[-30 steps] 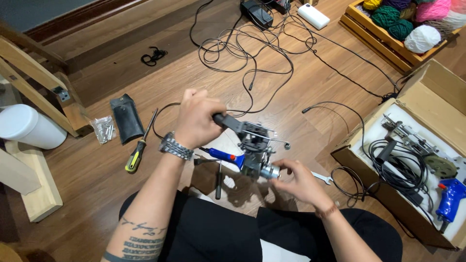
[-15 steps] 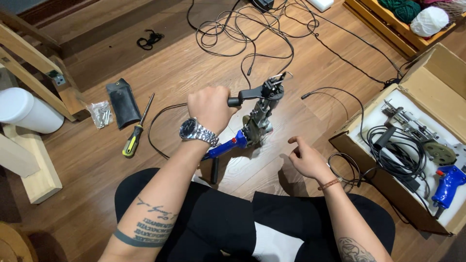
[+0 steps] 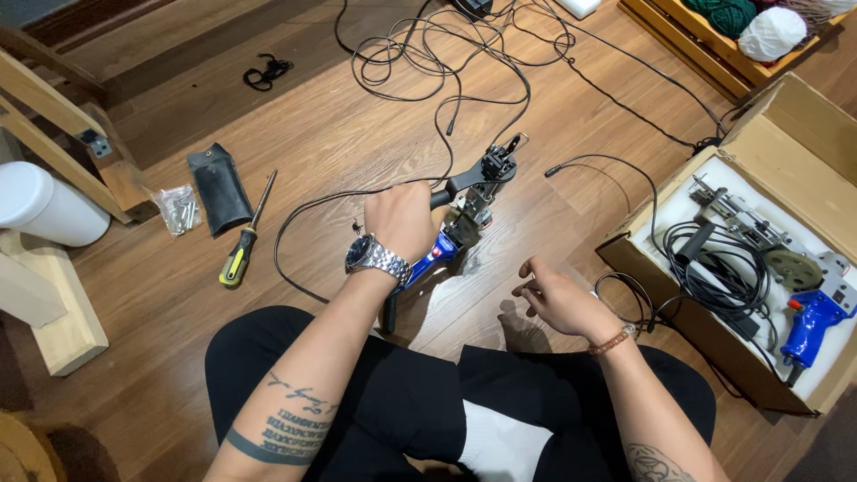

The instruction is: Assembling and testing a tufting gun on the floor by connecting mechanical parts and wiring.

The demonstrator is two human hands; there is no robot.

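One left hand [image 3: 403, 220] grips the blue tufting gun [image 3: 464, 210] upright by its black handle; steady the gun's body with the empty, loosely curled right hand [image 3: 558, 299] nearby.

- Tufting gun [image 3: 464, 210]: dark matt metal, glossy blue plastic body.
- Wristwatch [image 3: 375, 259]: polished metal links.
- Floor [image 3: 357, 134]: smooth satin wood.
- Box [image 3: 786, 125]: matt cardboard.
- Screwdriver [image 3: 245, 236]: metal shaft, plastic handle.

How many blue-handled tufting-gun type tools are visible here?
2: one tool gripped in the left hand above the floor, one second tool lying in the open cardboard box at right.
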